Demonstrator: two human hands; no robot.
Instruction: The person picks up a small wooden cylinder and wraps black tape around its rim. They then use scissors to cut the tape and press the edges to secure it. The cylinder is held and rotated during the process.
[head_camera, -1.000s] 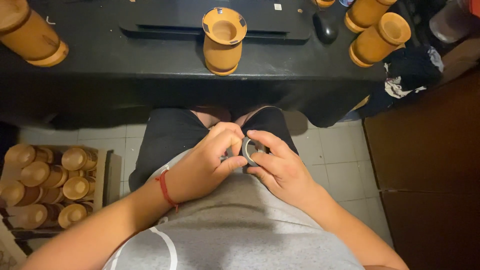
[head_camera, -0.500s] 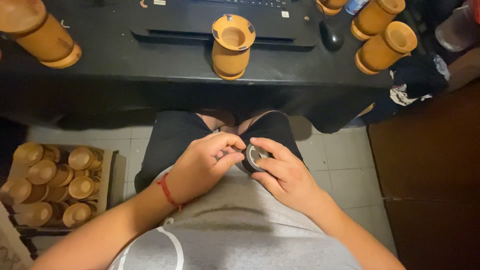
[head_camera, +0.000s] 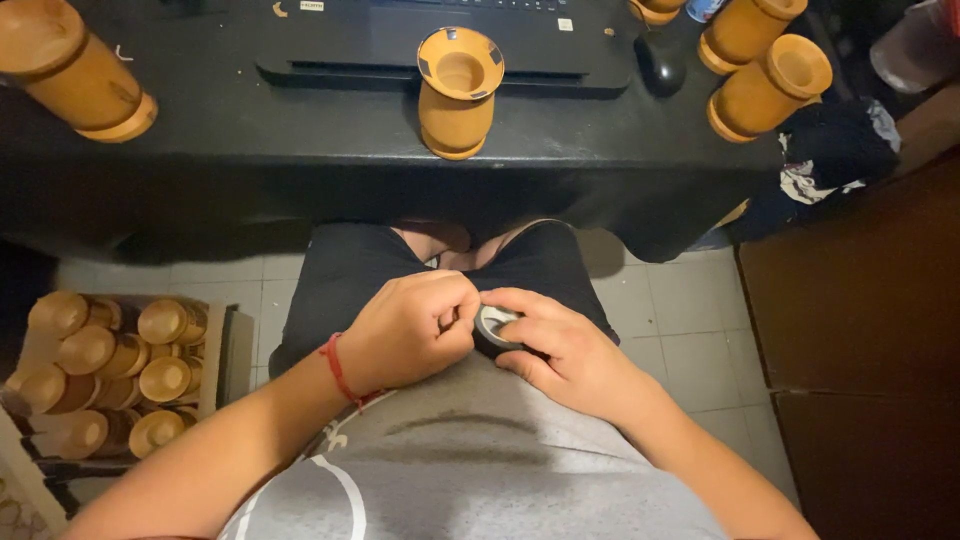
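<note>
Your hands hold a tape roll (head_camera: 495, 325) that looks smooth, dark and a bit shiny. The cup (head_camera: 458, 90) looks like matt wood. The table (head_camera: 250, 130) is black and dull. Your shirt (head_camera: 470, 470) is soft grey cloth.

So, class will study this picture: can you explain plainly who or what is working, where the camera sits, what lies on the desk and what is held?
No machine here: a seated person works with bare hands. The camera is worn on the head, looking down at the lap. The left hand and right hand together hold a small dark roll of tape over the lap. On the black desk stand orange-brown cups, one upright cup in the middle, before a laptop. A box of similar cups sits on the floor at left.
</note>
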